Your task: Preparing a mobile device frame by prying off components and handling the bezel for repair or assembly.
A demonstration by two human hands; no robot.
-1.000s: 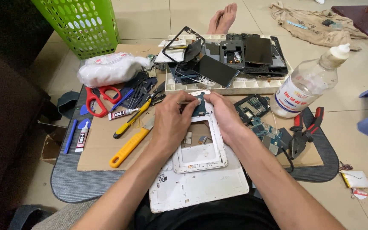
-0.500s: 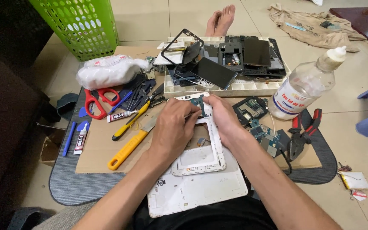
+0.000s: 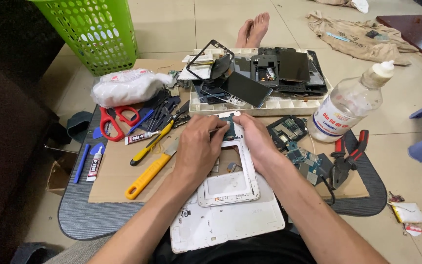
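Observation:
A white phone mid-frame [image 3: 230, 186] lies on a brown cardboard sheet [image 3: 116, 171], with a small green circuit board [image 3: 229, 128] seated at its far end. My left hand [image 3: 199, 149] grips the frame's left side, fingers curled over the board. My right hand [image 3: 255, 139] holds the frame's right edge, thumb pressing near the board. A larger white back cover [image 3: 225, 225] lies beneath the frame, close to my lap.
A tray of dismantled phones [image 3: 264, 78] sits behind. Left: red scissors [image 3: 112, 120], yellow-handled tools [image 3: 147, 173], glue tubes [image 3: 94, 166], white bag [image 3: 125, 87], green basket [image 3: 94, 29]. Right: clear bottle [image 3: 350, 105], circuit boards [image 3: 289, 129], red pliers [image 3: 348, 156]. Another person's feet [image 3: 254, 29].
Both hands stay on the frame's far end; the fingers have shifted slightly over the circuit board. The camera view has tilted a little.

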